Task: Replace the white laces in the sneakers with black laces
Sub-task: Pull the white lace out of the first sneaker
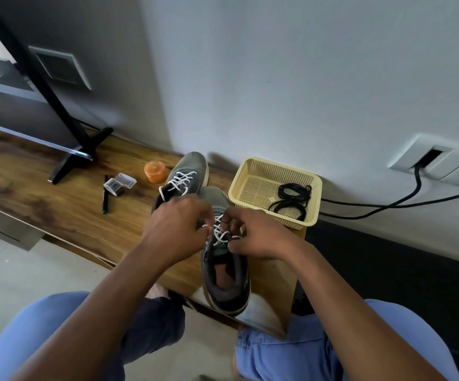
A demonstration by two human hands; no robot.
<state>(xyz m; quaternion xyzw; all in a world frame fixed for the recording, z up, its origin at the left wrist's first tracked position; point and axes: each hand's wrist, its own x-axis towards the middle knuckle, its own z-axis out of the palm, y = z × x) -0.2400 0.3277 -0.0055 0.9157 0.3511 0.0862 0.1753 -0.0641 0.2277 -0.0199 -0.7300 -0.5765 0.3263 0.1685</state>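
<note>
The near shoe point(224, 273) fills the tabletop point(58, 204) edge, with both hands point(177, 229) closed on its laces. Right, the basket point(275, 188) stands just beside it; behind, the far shoe point(187, 174) and an orange jar point(155, 171) block the way. Left, bare wood is open up to the pen point(104, 196) and clear box point(118, 184).
</note>
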